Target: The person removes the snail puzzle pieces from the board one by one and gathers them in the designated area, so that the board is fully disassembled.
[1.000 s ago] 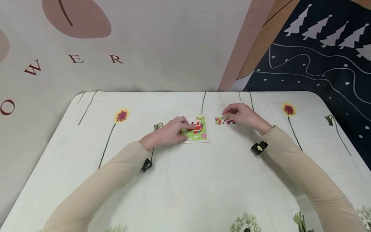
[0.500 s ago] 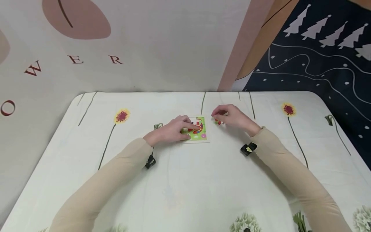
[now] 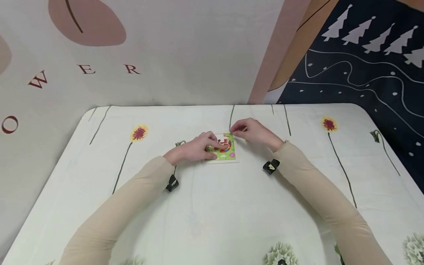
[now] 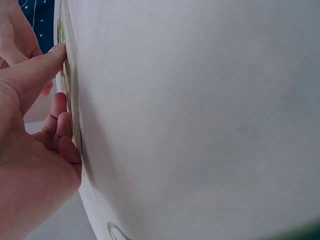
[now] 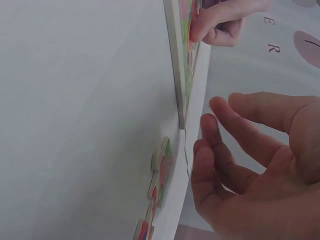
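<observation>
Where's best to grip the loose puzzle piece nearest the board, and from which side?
Likely from above: pinch the loose puzzle piece by opposite edges. It lies flat on the table, its side edge exposed; avoid the end near the other loose pieces.

Left hand (image 4: 30, 145), fingertips (image 4: 59, 52) touching one thin board (image 4: 73, 85), seen edge-on; right hand (image 4: 17, 37), partly visible behind; white table (image 4: 210, 115); dark blue cloth (image 4: 45, 20), white-marked, upper left.

Puzzle board (image 3: 228, 154) smooth, wood-like; sleeves (image 3: 126, 200) matt cloth
</observation>
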### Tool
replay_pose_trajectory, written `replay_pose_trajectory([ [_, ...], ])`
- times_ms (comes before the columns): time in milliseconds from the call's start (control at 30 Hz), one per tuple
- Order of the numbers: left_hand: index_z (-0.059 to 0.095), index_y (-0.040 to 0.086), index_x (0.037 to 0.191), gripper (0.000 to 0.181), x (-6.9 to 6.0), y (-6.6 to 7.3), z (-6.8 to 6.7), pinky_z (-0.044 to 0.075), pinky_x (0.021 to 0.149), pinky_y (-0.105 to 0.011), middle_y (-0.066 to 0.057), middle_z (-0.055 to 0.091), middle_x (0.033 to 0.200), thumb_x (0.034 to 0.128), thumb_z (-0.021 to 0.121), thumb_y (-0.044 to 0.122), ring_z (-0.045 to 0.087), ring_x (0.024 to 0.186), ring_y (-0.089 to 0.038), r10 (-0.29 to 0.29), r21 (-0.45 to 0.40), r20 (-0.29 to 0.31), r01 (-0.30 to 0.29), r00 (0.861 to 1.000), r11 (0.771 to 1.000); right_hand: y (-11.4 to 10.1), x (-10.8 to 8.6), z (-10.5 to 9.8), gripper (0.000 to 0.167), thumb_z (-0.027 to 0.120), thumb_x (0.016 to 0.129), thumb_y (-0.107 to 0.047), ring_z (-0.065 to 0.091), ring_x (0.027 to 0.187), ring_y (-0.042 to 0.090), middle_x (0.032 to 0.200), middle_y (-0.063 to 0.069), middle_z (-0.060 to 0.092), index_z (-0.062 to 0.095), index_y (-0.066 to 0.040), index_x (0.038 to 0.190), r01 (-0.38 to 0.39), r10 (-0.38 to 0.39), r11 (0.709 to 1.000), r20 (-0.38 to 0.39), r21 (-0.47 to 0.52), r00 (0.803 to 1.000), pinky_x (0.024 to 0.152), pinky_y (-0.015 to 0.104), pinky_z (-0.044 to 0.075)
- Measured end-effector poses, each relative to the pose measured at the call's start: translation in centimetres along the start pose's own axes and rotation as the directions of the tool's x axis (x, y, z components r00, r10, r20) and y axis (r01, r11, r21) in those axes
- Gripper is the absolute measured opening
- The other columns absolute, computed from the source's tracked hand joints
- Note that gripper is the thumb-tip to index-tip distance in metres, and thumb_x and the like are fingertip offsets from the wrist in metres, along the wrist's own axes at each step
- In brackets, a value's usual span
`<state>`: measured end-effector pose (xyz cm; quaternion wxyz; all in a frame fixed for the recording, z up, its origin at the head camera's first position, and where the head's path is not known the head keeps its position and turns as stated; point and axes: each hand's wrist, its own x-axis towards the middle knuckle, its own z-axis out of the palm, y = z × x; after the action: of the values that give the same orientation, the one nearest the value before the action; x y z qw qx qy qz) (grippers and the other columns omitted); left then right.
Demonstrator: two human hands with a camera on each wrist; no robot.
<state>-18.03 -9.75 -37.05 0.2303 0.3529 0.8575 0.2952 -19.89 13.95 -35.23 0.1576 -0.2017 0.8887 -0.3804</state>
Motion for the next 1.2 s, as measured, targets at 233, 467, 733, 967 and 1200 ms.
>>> replay_pose_trajectory([
  [233,0.061,0.016,0.132,0.043,0.0,-0.3,0.0,0.034,0.090,-0.038,-0.009,0.045,0.118,0.0901,0.069,0.012,0.038,0.110,-0.025,-0.016,-0.061,0.015,0.017,1.000,0.998,0.3,0.9,0.4,0.020,0.057,0.094,-0.003,0.053,0.091,0.024,0.105,0.013,0.066,0.069,0.002,0.109,-0.018,0.020,0.998,0.027,-0.063,0.999,0.080,0.035,0.042],
  [467,0.061,0.015,0.132,0.044,-0.1,-0.4,-0.1,0.034,0.092,-0.039,-0.008,0.045,0.118,0.0894,0.069,0.011,0.037,0.111,-0.025,-0.025,-0.101,0.016,0.027,1.000,0.995,0.0,1.2,0.6,0.019,0.057,0.093,-0.002,0.052,0.089,0.023,0.102,0.011,0.066,0.070,0.000,0.107,-0.047,0.050,0.992,0.025,-0.118,0.998,0.079,0.035,0.041],
  [733,0.062,0.016,0.132,0.044,0.1,-0.8,0.1,0.030,0.093,-0.042,-0.008,0.046,0.120,0.0886,0.071,0.013,0.039,0.112,-0.025,-0.038,-0.085,0.008,0.039,0.999,0.996,-0.1,1.0,0.4,0.020,0.057,0.094,-0.002,0.054,0.095,0.025,0.109,0.012,0.066,0.070,-0.001,0.109,-0.037,0.042,0.992,0.040,-0.123,0.998,0.085,0.038,0.042],
  [967,0.060,0.015,0.133,0.046,0.0,-1.0,0.1,0.029,0.096,-0.046,-0.008,0.045,0.123,0.0885,0.070,0.012,0.038,0.115,-0.026,-0.036,-0.130,0.010,0.037,0.999,0.991,-0.1,1.1,0.5,0.018,0.057,0.094,-0.002,0.054,0.093,0.024,0.107,0.011,0.066,0.072,-0.001,0.104,-0.007,0.014,0.993,0.055,-0.115,0.998,0.084,0.038,0.042],
  [1200,0.061,0.014,0.133,0.047,0.3,-1.2,0.0,0.031,0.094,-0.041,-0.009,0.046,0.118,0.0866,0.071,0.009,0.036,0.113,-0.027,0.011,-0.110,0.008,-0.010,1.000,0.994,-0.6,1.3,0.6,0.020,0.056,0.094,-0.003,0.053,0.090,0.024,0.103,0.010,0.065,0.071,-0.003,0.107,-0.040,0.050,0.985,0.057,-0.170,0.997,0.080,0.036,0.042],
])
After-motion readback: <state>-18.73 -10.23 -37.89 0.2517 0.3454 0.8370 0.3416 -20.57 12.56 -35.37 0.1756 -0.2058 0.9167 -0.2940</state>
